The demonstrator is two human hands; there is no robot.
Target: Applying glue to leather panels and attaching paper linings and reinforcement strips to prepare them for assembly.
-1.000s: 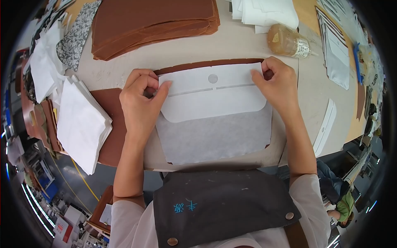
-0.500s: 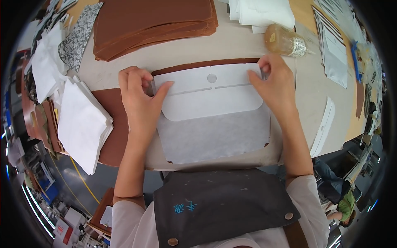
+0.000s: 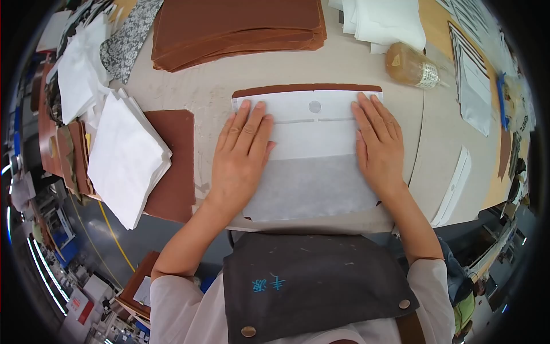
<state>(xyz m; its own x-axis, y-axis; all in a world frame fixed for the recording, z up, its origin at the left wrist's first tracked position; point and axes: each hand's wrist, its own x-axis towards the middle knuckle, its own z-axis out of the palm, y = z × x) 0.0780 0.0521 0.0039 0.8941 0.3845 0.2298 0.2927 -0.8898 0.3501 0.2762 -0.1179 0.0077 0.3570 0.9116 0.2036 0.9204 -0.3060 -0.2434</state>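
Note:
A white card template point(image 3: 314, 135) with a round hole and a narrow slot line lies over a brown leather piece, whose edge point(image 3: 306, 88) shows along the far side. Pale grey sheet lining point(image 3: 321, 186) covers the near part of that leather. Flat on the left end of the template rests my left hand point(image 3: 240, 149), fingers stretched out and pointing away from me. My right hand point(image 3: 378, 137) lies the same way on the right end, fingers extended. Neither hand grips anything. Both palms hide parts of the template's side edges.
Stacked brown leather sheets point(image 3: 238, 28) lie at the back. White sheets point(image 3: 129, 163) overlap a brown piece point(image 3: 172, 166) on the left. A squeeze bottle of amber liquid point(image 3: 408, 64) lies on its side at the back right. A white strip point(image 3: 452, 186) sits near the right edge.
Both hands have gone from pinching the template's upper corners to lying flat on it. The whole view has shifted slightly.

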